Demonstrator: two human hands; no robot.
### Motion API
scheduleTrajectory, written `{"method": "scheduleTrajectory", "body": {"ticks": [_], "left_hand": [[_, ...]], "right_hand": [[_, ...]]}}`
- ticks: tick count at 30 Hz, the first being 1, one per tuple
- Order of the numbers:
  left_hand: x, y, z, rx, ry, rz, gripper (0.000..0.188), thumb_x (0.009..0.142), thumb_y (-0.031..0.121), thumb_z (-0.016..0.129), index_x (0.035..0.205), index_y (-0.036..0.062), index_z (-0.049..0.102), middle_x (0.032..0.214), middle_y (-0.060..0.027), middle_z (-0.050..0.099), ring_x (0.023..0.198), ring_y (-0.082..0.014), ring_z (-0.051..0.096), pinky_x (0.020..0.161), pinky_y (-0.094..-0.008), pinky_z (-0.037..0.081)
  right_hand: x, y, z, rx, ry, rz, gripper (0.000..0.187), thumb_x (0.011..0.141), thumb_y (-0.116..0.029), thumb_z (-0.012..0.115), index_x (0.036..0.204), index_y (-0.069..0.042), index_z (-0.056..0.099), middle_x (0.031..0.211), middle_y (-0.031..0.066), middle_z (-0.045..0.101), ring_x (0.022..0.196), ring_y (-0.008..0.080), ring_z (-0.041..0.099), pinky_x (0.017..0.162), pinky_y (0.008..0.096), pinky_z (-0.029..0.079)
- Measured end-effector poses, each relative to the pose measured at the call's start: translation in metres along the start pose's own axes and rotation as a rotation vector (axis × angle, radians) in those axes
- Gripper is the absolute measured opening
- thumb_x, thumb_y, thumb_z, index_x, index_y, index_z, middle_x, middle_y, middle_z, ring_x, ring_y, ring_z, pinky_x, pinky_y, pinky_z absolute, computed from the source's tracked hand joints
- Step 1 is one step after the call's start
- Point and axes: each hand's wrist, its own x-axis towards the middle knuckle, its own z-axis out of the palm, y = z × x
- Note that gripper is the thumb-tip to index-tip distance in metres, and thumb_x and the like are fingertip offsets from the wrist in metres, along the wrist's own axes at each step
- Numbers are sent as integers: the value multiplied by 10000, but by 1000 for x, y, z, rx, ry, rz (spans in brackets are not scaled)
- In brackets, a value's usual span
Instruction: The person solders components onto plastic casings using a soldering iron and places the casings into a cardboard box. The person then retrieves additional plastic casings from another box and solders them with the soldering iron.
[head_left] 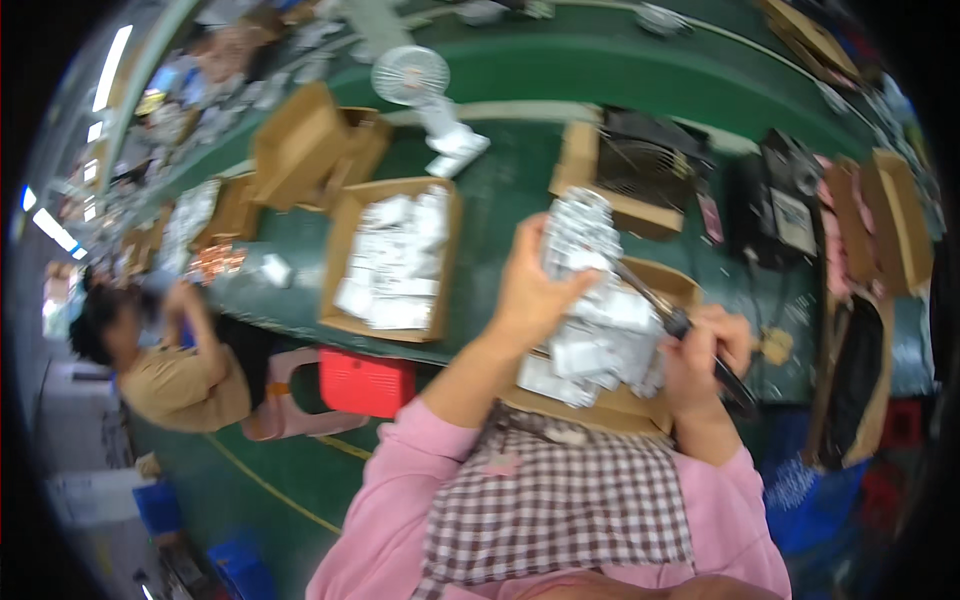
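Observation:
My left hand (535, 290) is closed around a silvery-white part (583, 222) with a bumpy surface, raised over an open cardboard box (655, 410). Its exact kind is blurred. In my right hand (708, 350) is a soldering iron (645, 288) with a black handle and a thin metal shaft. The shaft slants up and left toward the part; whether its tip touches cannot be made out. Below both hands, the box holds a heap of white and silvery pieces (590, 345).
A cardboard box (328, 290) of white packets stands to the left, near a small white fan (412, 76). Behind my hands is a dark fan unit (648, 165); a black station (785, 200) sits right. Another person (185, 375) works at far left, beside a red stool (367, 383).

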Motion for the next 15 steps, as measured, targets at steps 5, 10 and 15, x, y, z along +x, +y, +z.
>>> {"method": "scheduleTrajectory", "body": {"ticks": [5, 10, 15], "left_hand": [[0, 8, -3, -194, -4, -65, 633, 719, 17, 749, 1235, -10, 384, 1093, -99, 572, 970, -140, 577, 847, -276, 482], [4, 4, -2, -173, -46, -87, 614, 742, 36, 747, 1238, -22, 391, 1095, -105, 586, 967, -149, 584, 834, -273, 485], [-1, 6, -1, -232, -57, -103, 633, 739, 59, 756, 1246, -30, 388, 1101, -112, 580, 982, -150, 576, 844, -281, 482]], "right_hand": [[5, 1, 8, 35, -43, -35, 120, 876, -24, 577, 893, -24, 458, 787, 96, 567, 634, 116, 526, 582, 242, 437], [8, 1, 10, -73, -7, -63, 114, 887, -69, 556, 867, -31, 450, 722, 81, 548, 581, 93, 490, 539, 232, 418], [8, 1, 10, -111, -5, -36, 117, 868, -19, 592, 860, -25, 476, 743, 66, 566, 637, 84, 505, 571, 224, 416]]}}
